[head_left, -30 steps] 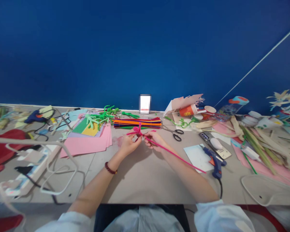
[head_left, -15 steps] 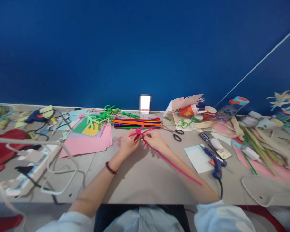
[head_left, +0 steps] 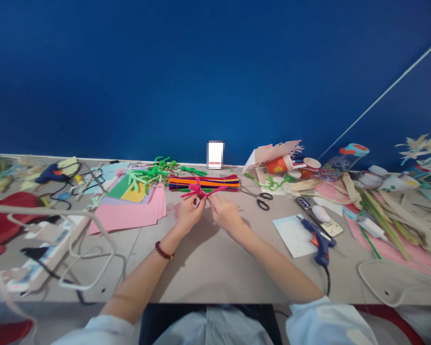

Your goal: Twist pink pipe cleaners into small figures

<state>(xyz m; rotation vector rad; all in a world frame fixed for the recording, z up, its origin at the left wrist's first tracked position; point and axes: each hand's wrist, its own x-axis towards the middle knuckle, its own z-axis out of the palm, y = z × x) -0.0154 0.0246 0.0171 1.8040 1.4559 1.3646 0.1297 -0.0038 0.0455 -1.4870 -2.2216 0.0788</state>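
The pink wire's [head_left: 195,189] middle is hidden where left hand [head_left: 190,212] and right hand [head_left: 225,214], grips closed, pinch it; its tail no longer crosses the right forearm [head_left: 283,268].

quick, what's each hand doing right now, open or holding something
Left hand: closed, holding the pink fuzzy piece.
Right hand: fingers curled in at the same piece; its grip is hidden, so can't tell.

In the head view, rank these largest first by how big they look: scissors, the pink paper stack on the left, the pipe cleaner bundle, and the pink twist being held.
1. Pink paper stack
2. Pipe cleaner bundle
3. Scissors and pink twist, unranked: the twist is partly hidden, so which looks larger is unsure.
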